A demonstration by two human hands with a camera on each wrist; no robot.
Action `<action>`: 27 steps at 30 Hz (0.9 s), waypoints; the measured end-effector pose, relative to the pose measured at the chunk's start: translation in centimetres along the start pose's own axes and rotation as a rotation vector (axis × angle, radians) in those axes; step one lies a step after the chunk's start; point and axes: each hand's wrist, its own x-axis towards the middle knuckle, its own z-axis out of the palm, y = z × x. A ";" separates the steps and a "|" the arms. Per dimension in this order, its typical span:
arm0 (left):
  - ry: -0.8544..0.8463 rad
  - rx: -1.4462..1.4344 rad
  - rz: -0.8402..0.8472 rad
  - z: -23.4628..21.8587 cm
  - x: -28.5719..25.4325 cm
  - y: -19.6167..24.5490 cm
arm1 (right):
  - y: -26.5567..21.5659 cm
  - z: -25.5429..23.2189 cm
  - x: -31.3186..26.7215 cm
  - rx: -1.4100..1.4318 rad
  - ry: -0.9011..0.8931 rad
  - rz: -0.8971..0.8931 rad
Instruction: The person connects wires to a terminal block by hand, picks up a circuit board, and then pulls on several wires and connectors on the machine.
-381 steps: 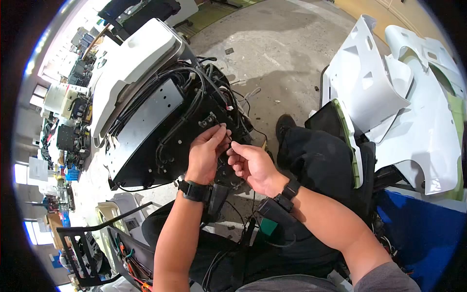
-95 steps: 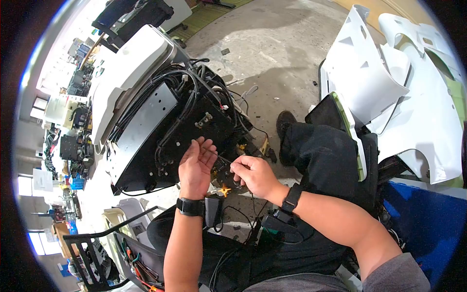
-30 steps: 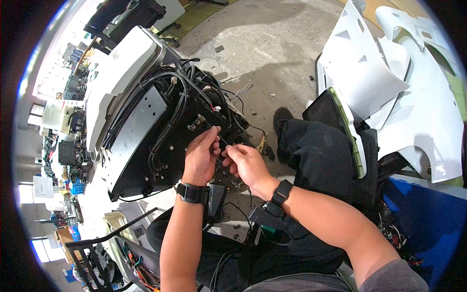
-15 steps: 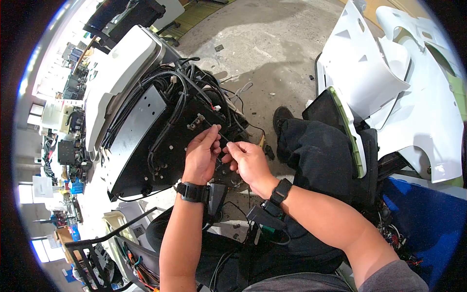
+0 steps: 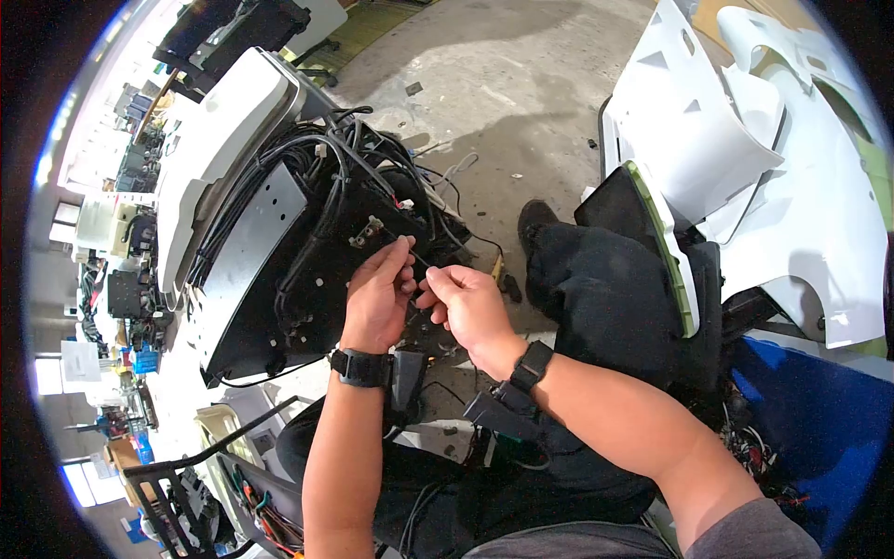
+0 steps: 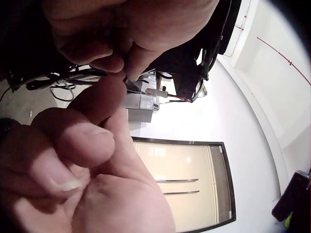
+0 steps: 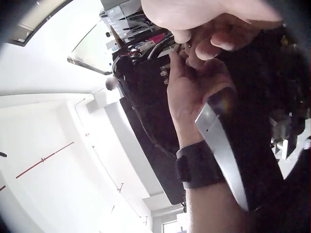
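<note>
Thumb and fingertips of my left hand (image 5: 380, 296) pinch a thin dark strand (image 5: 419, 260), and my right hand (image 5: 473, 315) pinches it just to the right. Both hands are in front of the black panel (image 5: 358, 265) of a machine, below a small metal bracket (image 5: 367, 232). In the left wrist view the left hand (image 6: 131, 29) is at the top, its fingertips close to those of the right hand (image 6: 102, 170). The right wrist view has the right hand (image 7: 209, 19) above the left hand (image 7: 187, 97); the strand's ends are hidden.
Bundled black cables (image 5: 321, 168) run along the machine beside its white cover (image 5: 223, 121). White shell parts (image 5: 689, 121) stand at the right above a blue bin (image 5: 819, 419). Pliers and other tools (image 5: 256, 508) lie at lower left. A white connector (image 6: 156, 92) hangs behind the fingers.
Around three seconds ago my left hand was spread palm up; it has since closed on the strand beside my right hand. Over the last second, both hands have barely moved while the view shifted slightly.
</note>
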 end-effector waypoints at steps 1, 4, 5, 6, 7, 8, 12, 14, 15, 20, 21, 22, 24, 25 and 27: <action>-0.001 -0.001 -0.001 0.0 0.0 -0.1 | 0.3 0.0 0.1 -0.001 0.002 0.000; -0.009 -0.008 0.004 -0.1 0.0 -0.1 | 0.5 0.1 0.1 -0.094 0.025 -0.081; -0.023 -0.014 -0.012 -0.1 0.0 -0.1 | 0.3 0.1 0.0 -0.028 0.014 -0.039; -0.036 -0.021 -0.028 -0.2 0.0 -0.1 | 0.1 0.2 -0.2 0.038 0.001 0.004; -0.033 -0.022 -0.027 -0.2 -0.1 -0.1 | -0.1 0.1 -0.2 0.037 -0.001 0.005; -0.031 -0.019 -0.027 -0.1 -0.2 -0.1 | -0.3 0.0 -0.2 0.085 -0.022 0.035; -0.027 -0.017 -0.025 0.0 -0.3 -0.1 | -0.3 0.0 -0.3 0.142 -0.051 0.076; -0.037 -0.022 -0.036 -0.1 -0.3 -0.1 | -0.1 0.0 -0.1 0.065 -0.043 0.048; -0.047 -0.028 -0.048 -0.1 -0.3 0.0 | -0.1 0.1 -0.1 -0.013 -0.035 0.020; -0.016 -0.018 -0.027 -0.1 -0.2 -0.2 | 0.5 0.1 0.2 -0.134 -0.006 -0.061; -0.008 -0.016 -0.026 -0.1 -0.2 -0.2 | 0.6 0.1 0.3 -0.184 0.007 -0.108; -0.007 -0.016 -0.026 -0.1 -0.2 -0.2 | 0.8 0.1 0.4 -0.184 0.006 -0.108; -0.026 -0.025 -0.011 -0.2 -0.3 -0.2 | 1.0 0.2 0.5 -0.300 0.103 -0.308; -0.027 -0.026 -0.011 -0.2 -0.3 -0.1 | 1.3 0.0 0.7 -0.300 0.103 -0.309; -0.040 -0.022 0.005 -0.3 -0.5 -0.1 | 1.7 -0.2 0.9 -0.533 0.101 -0.451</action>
